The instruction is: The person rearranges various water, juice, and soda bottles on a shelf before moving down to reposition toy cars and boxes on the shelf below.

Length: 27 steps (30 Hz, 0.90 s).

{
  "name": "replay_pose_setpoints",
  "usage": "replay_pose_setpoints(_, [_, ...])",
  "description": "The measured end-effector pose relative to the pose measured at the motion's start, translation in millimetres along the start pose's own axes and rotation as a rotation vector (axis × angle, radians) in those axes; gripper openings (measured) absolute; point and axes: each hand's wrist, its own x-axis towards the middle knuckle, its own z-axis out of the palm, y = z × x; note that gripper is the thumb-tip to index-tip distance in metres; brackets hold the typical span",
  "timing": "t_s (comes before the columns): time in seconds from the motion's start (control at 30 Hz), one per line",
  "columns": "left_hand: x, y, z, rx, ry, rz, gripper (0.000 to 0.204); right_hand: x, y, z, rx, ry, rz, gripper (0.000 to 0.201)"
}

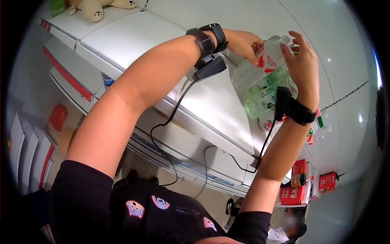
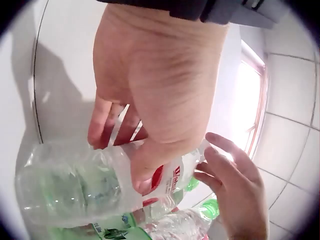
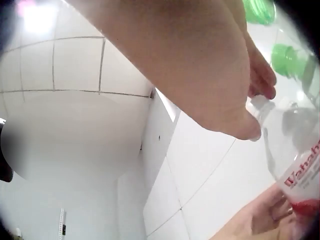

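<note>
A clear plastic bottle (image 1: 248, 75) with a white-and-red label lies tilted across the head view, its base to the lower left. My left hand (image 1: 243, 44) grips its body, thumb on the label and fingers round the far side, as the left wrist view shows. At the bottle's top end my right hand (image 1: 302, 67) pinches the whitish cap (image 3: 261, 103) between thumb and fingers. Right below the held bottle is a green-tinted bottle (image 1: 260, 99) with a green label. Green caps (image 3: 287, 60) of other bottles show close to my right hand.
The white shelf (image 1: 195, 101) runs under my arms, its front edge towards my body. More bottles (image 1: 321, 126) stand beyond my right wrist. A plush toy (image 1: 91, 10) sits at the far left. Cables (image 1: 174, 112) hang from both wrist cameras. Red boxes (image 1: 292, 195) and a person (image 1: 286, 232) are at lower right.
</note>
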Motion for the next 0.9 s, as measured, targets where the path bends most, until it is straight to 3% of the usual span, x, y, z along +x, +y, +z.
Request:
replay_pose_setpoints(0.13, [-2, 7, 4, 0.003, 0.040, -0.029, 0.047, 1, 5, -20, -0.054, -0.017, -0.114, 0.029])
replay_pose_setpoints(0.23, [-1, 2, 10, 0.063, 0.106, -0.037, 0.045, -1, 10, -34, -0.120, -0.048, -0.020, 0.026])
replay_pose_setpoints(0.33, [-1, -4, 13, 0.027, 0.141, 0.020, 0.046, -1, 14, -48, 0.077, -0.055, 0.158, 0.025])
replay_pose_setpoints(0.43, [-2, -1, 13, 0.055, 0.144, 0.060, 0.050, 0, 26, -54, -0.011, 0.001, 0.082, 0.028])
replay_pose_setpoints(0.53, [-7, 13, 12, 0.051, 0.071, -0.091, 0.054, -1, 26, -65, -0.011, 0.017, 0.086, 0.030])
replay_pose_setpoints(0.6, [-7, 11, 12, 0.116, 0.177, -0.050, 0.058, -2, 27, -71, -0.011, 0.029, 0.089, 0.033])
replay_pose_setpoints(0.73, [-10, 16, 12, 0.086, 0.169, -0.103, 0.063, -4, 32, -81, -0.022, 0.069, 0.018, 0.036])
replay_pose_setpoints(0.83, [-12, 15, 10, 0.238, 0.028, -0.062, 0.066, -10, 16, -94, -0.131, 0.014, 0.150, 0.038])
replay_pose_setpoints(0.9, [-10, 10, 17, 0.315, -0.098, -0.280, 0.069, -15, 15, -95, -0.149, -0.083, 0.201, 0.040])
